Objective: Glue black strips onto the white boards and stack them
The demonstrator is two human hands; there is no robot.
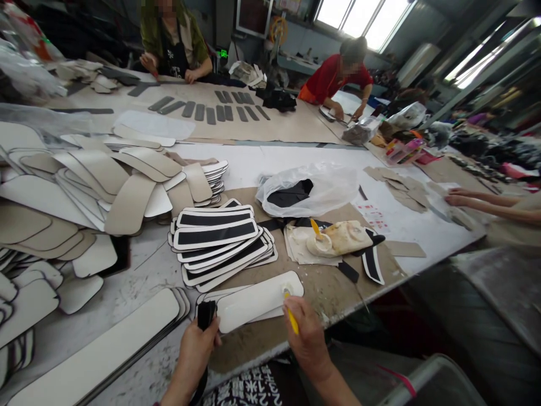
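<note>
My right hand [305,332] grips a yellow-handled brush [291,320], its tip resting on the right end of a long white rounded panel [257,304]. Black strips [207,316] are closed in my left hand [196,345], just off the panel's left end. More white panels lie beneath that one. Behind them is a stack of white panels with black strips on top [217,235]. To the right, a second yellow brush [315,227] stands in a small pot [320,243] beside a cream-stained container [349,235].
White and beige panels [131,203] pile up at left, with a long panel stack [105,344] in front. A plastic bag [329,186] holds black pieces. Two people work across the table; another person's hands [462,197] are at right. The table edge [338,316] runs close to me.
</note>
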